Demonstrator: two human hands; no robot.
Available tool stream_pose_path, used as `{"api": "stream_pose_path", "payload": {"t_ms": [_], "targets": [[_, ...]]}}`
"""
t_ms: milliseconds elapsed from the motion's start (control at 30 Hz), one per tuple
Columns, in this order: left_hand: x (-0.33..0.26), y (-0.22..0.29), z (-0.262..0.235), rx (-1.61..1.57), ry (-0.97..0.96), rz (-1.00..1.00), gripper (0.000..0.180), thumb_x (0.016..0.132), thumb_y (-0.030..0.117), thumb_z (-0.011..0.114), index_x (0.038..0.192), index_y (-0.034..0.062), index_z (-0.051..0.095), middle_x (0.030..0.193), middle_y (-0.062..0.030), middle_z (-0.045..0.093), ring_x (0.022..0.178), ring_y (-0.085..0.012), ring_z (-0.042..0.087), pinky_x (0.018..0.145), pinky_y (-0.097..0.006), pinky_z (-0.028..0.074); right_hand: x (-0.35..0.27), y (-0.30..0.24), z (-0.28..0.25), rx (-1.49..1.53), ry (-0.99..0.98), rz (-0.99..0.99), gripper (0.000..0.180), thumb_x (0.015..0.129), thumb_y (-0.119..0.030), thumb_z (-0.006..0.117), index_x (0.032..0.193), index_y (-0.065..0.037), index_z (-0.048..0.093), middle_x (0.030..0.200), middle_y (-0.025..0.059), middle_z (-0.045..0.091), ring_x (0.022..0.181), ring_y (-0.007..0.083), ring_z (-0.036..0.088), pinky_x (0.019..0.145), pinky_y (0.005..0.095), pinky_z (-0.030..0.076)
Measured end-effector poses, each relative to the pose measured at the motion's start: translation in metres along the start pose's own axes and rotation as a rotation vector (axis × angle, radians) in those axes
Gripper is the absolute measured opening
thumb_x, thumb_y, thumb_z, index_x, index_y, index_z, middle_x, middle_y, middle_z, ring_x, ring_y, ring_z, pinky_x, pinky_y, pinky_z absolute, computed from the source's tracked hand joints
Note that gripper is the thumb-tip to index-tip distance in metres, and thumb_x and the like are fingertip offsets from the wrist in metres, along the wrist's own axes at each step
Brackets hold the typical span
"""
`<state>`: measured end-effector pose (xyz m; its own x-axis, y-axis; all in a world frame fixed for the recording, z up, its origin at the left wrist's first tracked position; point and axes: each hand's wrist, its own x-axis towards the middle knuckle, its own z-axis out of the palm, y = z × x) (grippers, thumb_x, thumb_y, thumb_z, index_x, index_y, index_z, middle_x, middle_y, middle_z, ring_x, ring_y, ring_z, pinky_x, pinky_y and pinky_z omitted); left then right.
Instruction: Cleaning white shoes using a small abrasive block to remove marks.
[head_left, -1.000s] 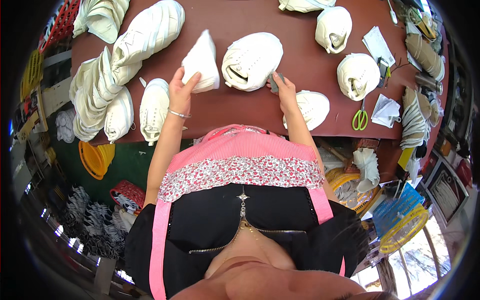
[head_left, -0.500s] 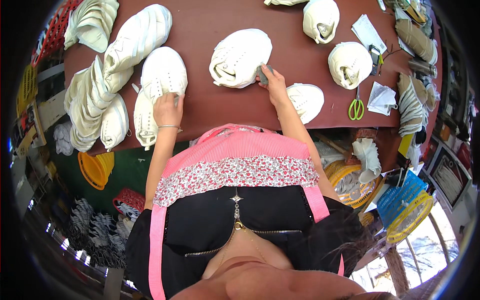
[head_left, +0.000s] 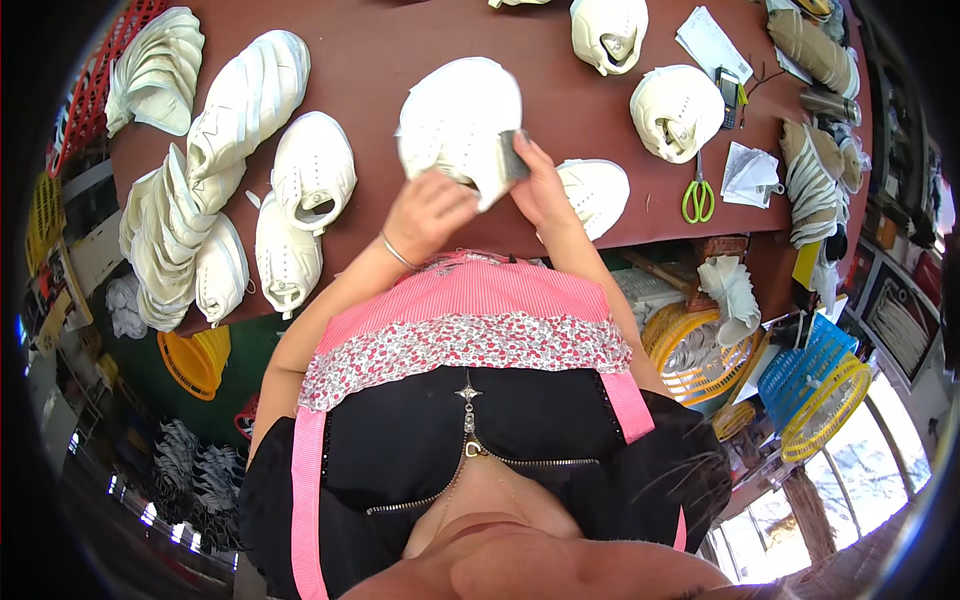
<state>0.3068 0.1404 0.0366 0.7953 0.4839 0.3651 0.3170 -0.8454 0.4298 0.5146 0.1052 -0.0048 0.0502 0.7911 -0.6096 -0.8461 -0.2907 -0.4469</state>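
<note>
In front of me a white shoe upper [head_left: 462,110] lies at the table's middle, with a row of lace holes down its front. My left hand [head_left: 430,212] is closed on its near edge, the fingertips partly hidden against it. A small dark grey block [head_left: 514,157] is pinched in my right hand [head_left: 542,188], touching the upper's right side. Just right of that hand lies another white upper [head_left: 594,196]. To the left, a white upper [head_left: 314,168] overlaps a second one [head_left: 288,255] nearer me.
Stacked white uppers [head_left: 170,235] crowd the table's left side. Rightward are two rounded uppers [head_left: 677,112], green-handled scissors [head_left: 698,200], papers [head_left: 750,175] and a dark handheld device [head_left: 727,98]. Yellow baskets [head_left: 195,360] stand below the brown table's near edge [head_left: 370,225].
My left hand has left the uppers on the left and moved right onto the middle upper. That upper has turned, its opening now toward me. My right hand still holds the grey block.
</note>
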Motion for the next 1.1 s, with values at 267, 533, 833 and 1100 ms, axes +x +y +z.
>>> {"api": "stream_pose_path", "payload": {"t_ms": [267, 533, 833, 1100], "targets": [[-0.013, -0.006, 0.029, -0.043, 0.045, -0.272, 0.037, 0.078, 0.018, 0.078, 0.112, 0.0102, 0.064, 0.114, -0.0069, 0.064, 0.109, -0.0272, 0.060, 0.094, -0.043, 0.045, -0.056, -0.063, -0.096, 0.065, 0.389, -0.188, 0.032, 0.100, -0.023, 0.058, 0.125, -0.003, 0.061, 0.121, 0.0127, 0.068, 0.113, 0.0275, 0.065, 0.103, 0.0426, 0.049], [-0.035, -0.059, 0.045, 0.078, -0.082, -0.473, 0.025, 0.078, 0.020, 0.077, 0.102, 0.0195, 0.069, 0.099, 0.0015, 0.065, 0.105, -0.0217, 0.059, 0.107, -0.051, 0.034, -0.013, -0.064, -0.125, -0.002, 0.316, -0.280, 0.034, 0.099, -0.021, 0.062, 0.129, -0.006, 0.060, 0.125, 0.0086, 0.064, 0.119, 0.0214, 0.058, 0.106, 0.0406, 0.042], [-0.044, -0.027, 0.036, 0.427, 0.012, -0.268, 0.018, 0.081, 0.016, 0.066, 0.097, 0.0218, 0.070, 0.094, 0.0046, 0.060, 0.098, -0.0140, 0.059, 0.099, -0.045, 0.038, -0.021, -0.043, -0.098, -1.023, 0.724, -0.732, 0.035, 0.098, -0.027, 0.066, 0.109, 0.006, 0.069, 0.121, 0.0160, 0.057, 0.103, 0.0234, 0.060, 0.092, 0.0333, 0.047], [-0.070, -0.029, 0.057, 0.296, -0.185, -0.365, 0.014, 0.082, 0.013, 0.063, 0.095, 0.0172, 0.067, 0.101, 0.0001, 0.059, 0.106, -0.0188, 0.056, 0.106, -0.048, 0.039, -0.013, -0.042, -0.018, -0.896, 0.179, -0.538, 0.020, 0.097, -0.017, 0.069, 0.104, 0.002, 0.071, 0.092, 0.0000, 0.070, 0.083, 0.0065, 0.060, 0.076, 0.0243, 0.049]]}}
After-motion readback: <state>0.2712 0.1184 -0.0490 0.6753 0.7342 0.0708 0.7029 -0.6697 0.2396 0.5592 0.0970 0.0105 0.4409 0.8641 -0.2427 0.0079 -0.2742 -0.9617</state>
